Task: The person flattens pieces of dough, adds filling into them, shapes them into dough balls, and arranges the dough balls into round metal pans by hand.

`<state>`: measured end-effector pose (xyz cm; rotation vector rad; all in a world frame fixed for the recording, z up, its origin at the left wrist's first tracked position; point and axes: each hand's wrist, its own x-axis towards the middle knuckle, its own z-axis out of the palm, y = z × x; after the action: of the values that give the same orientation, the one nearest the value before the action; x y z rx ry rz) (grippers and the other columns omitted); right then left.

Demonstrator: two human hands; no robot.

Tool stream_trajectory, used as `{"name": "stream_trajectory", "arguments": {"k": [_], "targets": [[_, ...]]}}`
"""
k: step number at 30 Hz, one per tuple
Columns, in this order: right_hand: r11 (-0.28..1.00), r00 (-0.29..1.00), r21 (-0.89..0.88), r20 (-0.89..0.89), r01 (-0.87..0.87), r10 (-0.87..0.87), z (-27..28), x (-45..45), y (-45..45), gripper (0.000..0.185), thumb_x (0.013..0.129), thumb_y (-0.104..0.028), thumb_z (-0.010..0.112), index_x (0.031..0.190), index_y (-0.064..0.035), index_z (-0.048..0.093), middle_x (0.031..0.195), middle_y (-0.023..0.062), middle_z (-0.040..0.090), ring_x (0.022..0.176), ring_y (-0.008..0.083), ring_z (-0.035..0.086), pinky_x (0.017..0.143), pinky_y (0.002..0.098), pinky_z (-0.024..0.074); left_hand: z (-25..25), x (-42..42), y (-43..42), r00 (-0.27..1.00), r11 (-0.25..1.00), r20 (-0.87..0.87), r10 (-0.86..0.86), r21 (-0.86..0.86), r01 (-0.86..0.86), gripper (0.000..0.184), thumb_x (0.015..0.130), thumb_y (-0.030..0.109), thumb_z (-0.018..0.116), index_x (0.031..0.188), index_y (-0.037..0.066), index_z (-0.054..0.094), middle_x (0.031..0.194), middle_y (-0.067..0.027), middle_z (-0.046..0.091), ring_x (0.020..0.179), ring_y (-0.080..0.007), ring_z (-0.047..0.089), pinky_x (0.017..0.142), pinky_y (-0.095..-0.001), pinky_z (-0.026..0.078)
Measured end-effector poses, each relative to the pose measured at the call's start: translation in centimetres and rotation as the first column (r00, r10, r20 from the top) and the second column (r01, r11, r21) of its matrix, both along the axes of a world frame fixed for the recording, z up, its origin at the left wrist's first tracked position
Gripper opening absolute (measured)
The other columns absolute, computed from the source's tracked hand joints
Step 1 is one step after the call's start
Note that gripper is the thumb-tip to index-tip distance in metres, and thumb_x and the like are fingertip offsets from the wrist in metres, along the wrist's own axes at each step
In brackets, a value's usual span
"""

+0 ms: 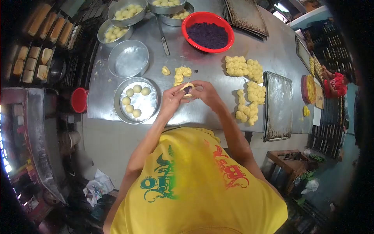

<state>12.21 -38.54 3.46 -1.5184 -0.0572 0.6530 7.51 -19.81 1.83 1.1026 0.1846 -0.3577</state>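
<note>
Between the fingers of both hands is a dough piece (189, 84), pale yellow, wrapped partly around a dark purple filling (187, 90). My left hand (171, 100) grips it from the left with bent fingers; my right hand (206, 93) pinches its right edge. Just beyond the hands lie a few yellow dough lumps (183, 71) and a single loose lump (166, 70). To the left, a round metal pan (147, 110) holds several smooth dough balls (136, 89). A red bowl (184, 34) of crumbly purple filling (207, 35) stands farther back.
Clusters of dough lumps (244, 66) lie on the steel table (210, 66) to the right, beside a flat baking tray (279, 105). A second round pan (128, 58), a long blade (164, 43) and stacked trays (245, 15) sit behind. A person in red (337, 84) works at far right.
</note>
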Motion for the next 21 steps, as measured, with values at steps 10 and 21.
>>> {"name": "stream_trajectory", "arguments": {"k": [10,21], "targets": [[0.948,0.952,-0.31,0.306,0.076,0.023,0.9,-1.8,-0.2,0.023,0.09,-0.008,0.073,0.11,0.0021,0.073,0.106,0.0111,0.064,0.092,0.0208,0.07,0.081,0.0316,0.0565,0.0,-1.7,-3.4,0.972,0.867,0.189,0.139,0.451,-0.211,0.039,0.098,0.002,0.06,0.136,-0.005,0.062,0.1,-0.0086,0.074,0.082,-0.011,0.067,0.074,-0.0261,0.055],[0.735,0.911,-0.678,0.303,0.0,0.279,-2.8,-2.4,-10.2,0.024,0.09,-0.002,0.064,0.112,-0.003,0.075,0.096,0.0188,0.066,0.093,0.0337,0.069,0.082,0.0383,0.0552,-4.5,-0.7,-12.0,0.896,0.583,0.391,-0.209,0.786,-0.208,0.024,0.091,0.002,0.065,0.114,0.006,0.073,0.087,-0.0133,0.055,0.075,-0.0299,0.062,0.069,-0.0393,0.051]]}}
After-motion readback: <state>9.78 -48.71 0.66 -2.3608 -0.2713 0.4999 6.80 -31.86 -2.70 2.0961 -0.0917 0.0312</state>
